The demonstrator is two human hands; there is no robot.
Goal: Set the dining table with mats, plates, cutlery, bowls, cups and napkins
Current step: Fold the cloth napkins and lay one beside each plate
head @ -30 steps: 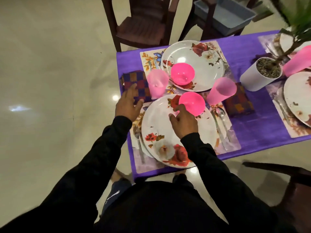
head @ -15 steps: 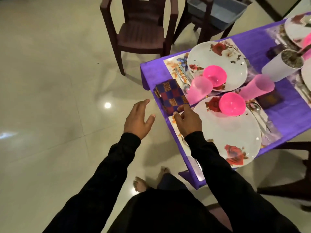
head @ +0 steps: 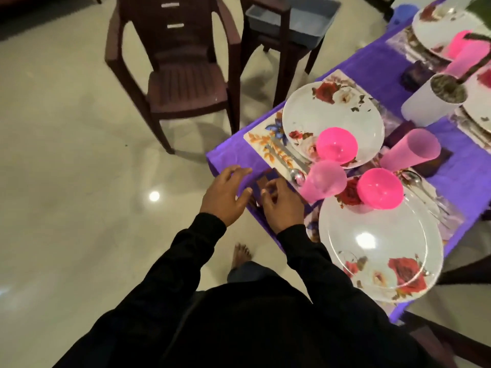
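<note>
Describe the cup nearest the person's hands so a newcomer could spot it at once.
Start at the purple table's near-left corner, where both hands meet. Just right of the right hand stands a pale pink cup, between the two floral plates, paler than the hot-pink bowls.

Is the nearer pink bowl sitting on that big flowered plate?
Touching. The head view shows the nearer pink bowl upside down, its rim resting on the near plate's far edge.

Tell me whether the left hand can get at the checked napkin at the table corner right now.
Probably yes. The left hand hovers open beside the checked napkin, nothing between them; the right hand covers its near part, leaving the far edge free.
</note>
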